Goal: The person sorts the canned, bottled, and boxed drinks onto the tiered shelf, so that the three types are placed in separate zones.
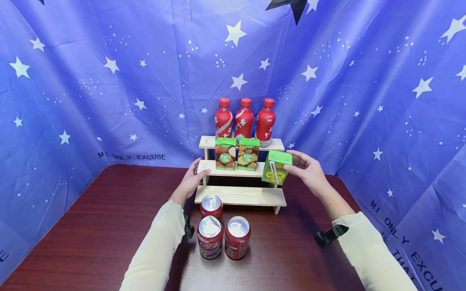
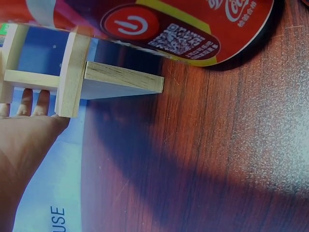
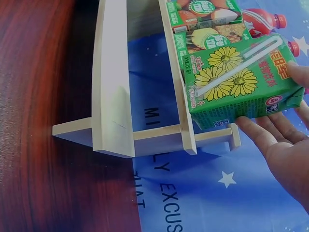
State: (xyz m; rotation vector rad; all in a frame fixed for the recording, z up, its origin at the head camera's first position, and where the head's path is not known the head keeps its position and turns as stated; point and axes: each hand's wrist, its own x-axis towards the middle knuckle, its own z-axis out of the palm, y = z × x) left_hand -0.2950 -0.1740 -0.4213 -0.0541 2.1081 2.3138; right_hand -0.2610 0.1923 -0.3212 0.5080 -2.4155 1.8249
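Note:
My right hand [image 1: 309,171] grips a green drink carton [image 1: 276,167] with yellow flowers and a white straw on its front. The carton is tilted at the right end of the middle step of a wooden three-step stand [image 1: 238,195]. In the right wrist view the thumb is on one side of the carton [image 3: 236,79] and fingers are under another. My left hand [image 1: 189,182] holds the stand's left end, thumb on the middle step and fingers behind it. Two green drink cartons, one with red fruit [image 1: 225,154] and one with a yellow-brown picture [image 1: 248,154], stand upright on that step.
Three red bottles, among them the right one [image 1: 265,121], stand on the top step. Three red cola cans, one [image 1: 238,238] at the front right, stand on the dark wooden table [image 1: 109,226] before the stand. A blue starry cloth [image 1: 164,81] hangs behind and at both sides.

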